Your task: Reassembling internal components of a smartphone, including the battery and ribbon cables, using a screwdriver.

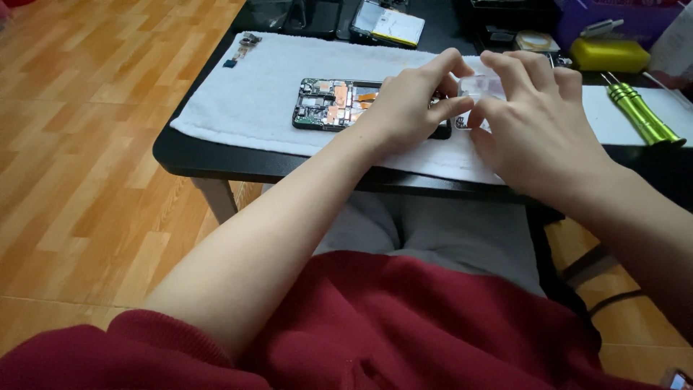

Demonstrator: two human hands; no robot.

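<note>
Opened smartphone (339, 105), back cover off and circuit board with copper-coloured parts showing, lying flat on a white towel (245, 101) spread over a black table (188, 155). Left hand (408, 108) resting over the phone's right half, thumb and forefinger pinching toward a small clear plastic piece (482, 87). Right hand (538, 133) curling around the same piece from the other side, fingertips (498, 68) touching its top edge, both hands gripping it just above the phone's right end. Small loose camera module with ribbon cable (245, 47) sitting near the towel's far left corner, well apart from the phone. Second opened device with a pale battery (390, 25) lying beyond the towel at the table's far edge. Green-handled screwdrivers (642, 112) resting on white paper to the right, near a yellow case (610, 54). Warm orange wood-plank floor (79, 144) stretching out to the left and below the table. Red sleeves and grey trousers filling the near foreground.
</note>
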